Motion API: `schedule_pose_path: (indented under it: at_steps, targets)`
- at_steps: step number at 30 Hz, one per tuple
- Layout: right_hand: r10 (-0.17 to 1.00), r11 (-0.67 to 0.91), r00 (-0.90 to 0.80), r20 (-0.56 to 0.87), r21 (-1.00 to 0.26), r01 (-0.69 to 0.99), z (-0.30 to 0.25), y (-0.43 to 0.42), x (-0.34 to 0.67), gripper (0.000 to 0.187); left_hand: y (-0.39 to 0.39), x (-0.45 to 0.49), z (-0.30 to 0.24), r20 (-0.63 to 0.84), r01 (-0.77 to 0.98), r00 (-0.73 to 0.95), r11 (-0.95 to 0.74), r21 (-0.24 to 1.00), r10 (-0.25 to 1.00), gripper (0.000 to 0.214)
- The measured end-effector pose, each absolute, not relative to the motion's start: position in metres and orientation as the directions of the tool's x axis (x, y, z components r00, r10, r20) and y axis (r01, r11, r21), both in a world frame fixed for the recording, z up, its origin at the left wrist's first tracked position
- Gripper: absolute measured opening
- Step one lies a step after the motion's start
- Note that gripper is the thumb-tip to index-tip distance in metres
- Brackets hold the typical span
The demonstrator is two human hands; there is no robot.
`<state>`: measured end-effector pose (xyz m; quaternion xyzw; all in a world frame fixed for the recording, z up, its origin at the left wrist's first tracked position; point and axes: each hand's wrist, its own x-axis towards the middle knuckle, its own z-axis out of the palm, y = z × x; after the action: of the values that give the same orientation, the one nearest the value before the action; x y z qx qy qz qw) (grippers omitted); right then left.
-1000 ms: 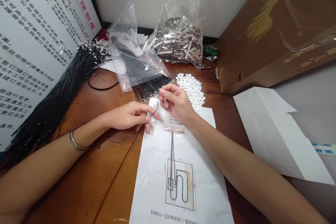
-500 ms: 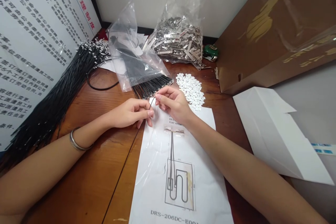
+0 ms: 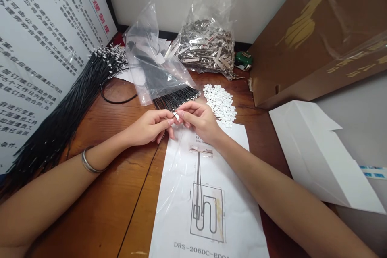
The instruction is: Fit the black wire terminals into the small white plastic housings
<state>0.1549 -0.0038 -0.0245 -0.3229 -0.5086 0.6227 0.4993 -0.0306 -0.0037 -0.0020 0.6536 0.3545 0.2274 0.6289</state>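
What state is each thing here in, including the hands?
Left hand: pinched on the black wire
Right hand: pinched at the same wire
Black wire: held between both hands
Long wires: gathered in a bundle
Wire bag: open, wire ends poking out
Metal-strip bag: filled
White pieces: loose, heaped
Printed sheet: lying face up

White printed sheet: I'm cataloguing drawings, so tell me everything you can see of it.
The white sheet, apparently paper, lies face up on the wooden table, its bottom out of frame. It bears a dark, looping line drawing with a yellowish-brown stain, and lettering below starting DRS-206DC. Its left side shines. The left hand and right hand overlap its top; contact is unclear.
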Motion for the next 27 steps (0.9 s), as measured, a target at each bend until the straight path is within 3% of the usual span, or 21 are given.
schedule_pose_path:
  at_steps: [16, 27]
  targets:
    - [0.952, 0.161, -0.241, 0.189, -0.978, -0.133, -0.0231, -0.0117, 0.1478, 0.025, -0.0032, -0.0307, -0.0015, -0.14, 0.185, 0.653, 0.023, 0.983, 0.744, 0.029]
    - [0.975, 0.089, -0.187, 0.115, -0.986, -0.144, -0.0253, -0.0065, 0.1502, 0.031, -0.0053, -0.0349, 0.0034, -0.165, 0.252, 0.704, -0.025, 0.968, 0.691, 0.025]
